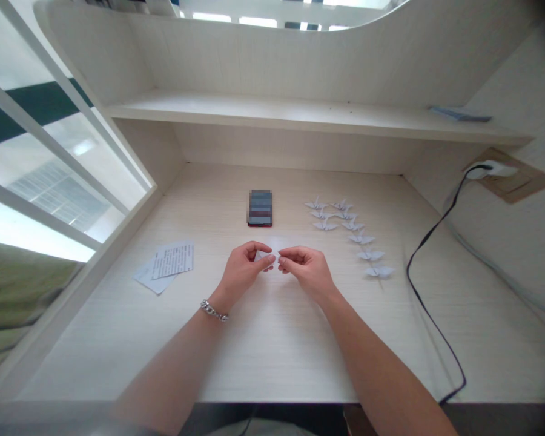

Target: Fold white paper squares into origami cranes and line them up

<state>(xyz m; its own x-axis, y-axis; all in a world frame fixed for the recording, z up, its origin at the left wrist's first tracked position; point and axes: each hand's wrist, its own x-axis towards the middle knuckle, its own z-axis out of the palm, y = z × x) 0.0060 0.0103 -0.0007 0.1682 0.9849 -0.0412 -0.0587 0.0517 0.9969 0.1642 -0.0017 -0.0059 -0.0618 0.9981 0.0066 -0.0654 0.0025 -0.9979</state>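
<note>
Between my two hands is a small piece of folded white paper (264, 257), mostly covered by my fingers. My left hand (247, 264), with a silver chain bracelet (214, 310) on its wrist, pinches the paper's left part between thumb and fingers. On the other side, my right hand (306, 266) pinches its right edge with thumb and forefinger. Both hands are just above the desk, close together. To their right, several folded white paper cranes (361, 239) stand in rows that trail toward the front.
Beyond my hands lies a phone (260, 208). Paper sheets (172, 259), one printed, lie at the left. A black cable (424, 242) runs from a wall socket (511, 175) down the right side. A shelf (300, 115) spans the back; a flat object (461, 114) rests on it.
</note>
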